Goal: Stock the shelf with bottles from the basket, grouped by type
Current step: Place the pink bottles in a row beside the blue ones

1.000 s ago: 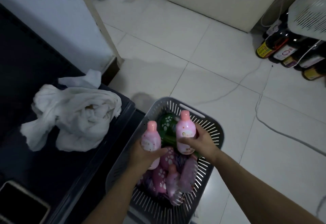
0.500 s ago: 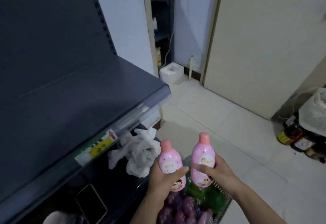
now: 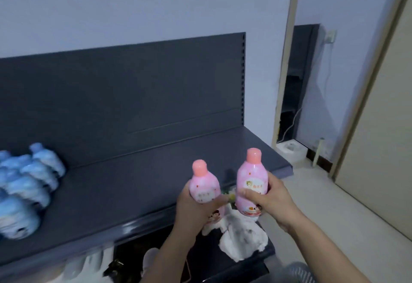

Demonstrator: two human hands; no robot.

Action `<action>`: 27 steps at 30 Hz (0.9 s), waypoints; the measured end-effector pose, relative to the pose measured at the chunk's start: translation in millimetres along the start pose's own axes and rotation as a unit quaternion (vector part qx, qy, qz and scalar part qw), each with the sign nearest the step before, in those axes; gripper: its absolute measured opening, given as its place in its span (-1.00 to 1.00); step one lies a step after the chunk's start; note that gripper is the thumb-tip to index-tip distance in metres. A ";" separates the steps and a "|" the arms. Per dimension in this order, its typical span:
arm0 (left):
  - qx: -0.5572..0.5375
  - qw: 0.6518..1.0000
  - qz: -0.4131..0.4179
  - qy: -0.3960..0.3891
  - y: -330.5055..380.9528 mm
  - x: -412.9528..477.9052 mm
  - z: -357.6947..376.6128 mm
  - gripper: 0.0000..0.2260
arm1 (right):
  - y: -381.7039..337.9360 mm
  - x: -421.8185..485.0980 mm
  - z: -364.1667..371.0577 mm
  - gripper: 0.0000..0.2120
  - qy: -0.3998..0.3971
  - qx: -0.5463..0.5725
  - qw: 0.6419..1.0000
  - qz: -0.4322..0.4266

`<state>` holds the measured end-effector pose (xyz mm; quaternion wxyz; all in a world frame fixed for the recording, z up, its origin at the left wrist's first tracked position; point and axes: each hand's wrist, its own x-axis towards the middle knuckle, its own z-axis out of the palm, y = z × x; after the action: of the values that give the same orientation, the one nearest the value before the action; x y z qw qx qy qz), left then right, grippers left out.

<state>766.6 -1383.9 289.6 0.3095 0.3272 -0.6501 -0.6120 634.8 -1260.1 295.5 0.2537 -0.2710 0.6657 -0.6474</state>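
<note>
— Where's the stock right now?
— Centre-right of the frame, upright. The left hand is wrapped round the left pink bottle. The right hand grasps the right pink bottle, just beside it and slightly higher.
— And around them?
— The dark shelf lies behind them. Blue bottles stand grouped at its far left edge, well apart. A crumpled white cloth lies below the hands, and the basket shows blurred at bottom right.

Left hand and right hand both grip, upraised.
</note>
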 end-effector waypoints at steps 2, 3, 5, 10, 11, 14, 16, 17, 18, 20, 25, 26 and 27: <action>0.012 0.999 0.015 0.035 9.9 4.3 -29.1 -0.64 | -12.7 5.2 28.2 -0.69 -0.016 0.007 1.000 -0.010; 0.010 0.999 0.020 0.046 13.1 6.9 -44.5 -0.63 | -17.7 7.2 43.3 -0.69 -0.024 0.008 1.000 -0.016; 0.003 0.998 0.029 0.062 17.4 13.6 -76.0 -0.62 | -24.9 12.3 74.4 -0.69 -0.037 0.008 0.999 -0.030; -0.006 0.997 0.028 0.065 16.1 36.2 -156.8 -0.55 | -27.7 27.1 160.1 -0.66 -0.045 0.014 0.998 -0.044; -0.010 0.998 0.029 0.063 15.8 41.2 -172.3 -0.55 | -26.6 31.3 176.9 -0.65 -0.042 0.017 0.998 -0.043; -0.020 0.998 0.034 0.058 9.9 54.4 -217.8 -0.53 | -21.7 43.4 228.4 -0.63 -0.038 0.022 0.998 -0.036; -0.021 0.997 0.037 0.061 5.2 62.0 -243.0 -0.54 | -16.8 49.5 258.2 -0.61 -0.042 0.030 0.998 -0.029; -0.016 0.997 0.038 0.062 3.2 65.5 -254.8 -0.54 | -13.6 52.7 272.8 -0.61 -0.047 0.032 0.998 -0.024; -0.012 0.997 0.039 0.062 1.2 68.9 -264.8 -0.54 | -9.9 56.1 286.9 -0.60 -0.052 0.032 0.998 -0.021; -0.007 0.997 0.040 0.062 -4.2 75.7 -282.0 -0.55 | -3.4 62.9 312.4 -0.60 -0.062 0.027 0.998 -0.013; -0.017 0.998 0.013 0.057 -24.9 89.0 -307.8 -0.56 | 11.0 79.0 352.5 -0.61 -0.088 0.013 0.996 0.006; -0.018 0.998 0.008 0.059 -30.2 91.1 -311.1 -0.56 | 14.0 81.5 356.6 -0.62 -0.094 0.012 0.995 0.009; -0.018 0.998 0.004 0.060 -35.5 93.2 -314.5 -0.54 | 17.0 83.8 360.0 -0.61 -0.101 0.011 0.995 0.011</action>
<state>965.3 -1646.7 273.0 0.3564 0.3552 -0.6207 -0.6013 821.5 -1578.3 267.6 0.3299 -0.3249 0.6328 -0.6207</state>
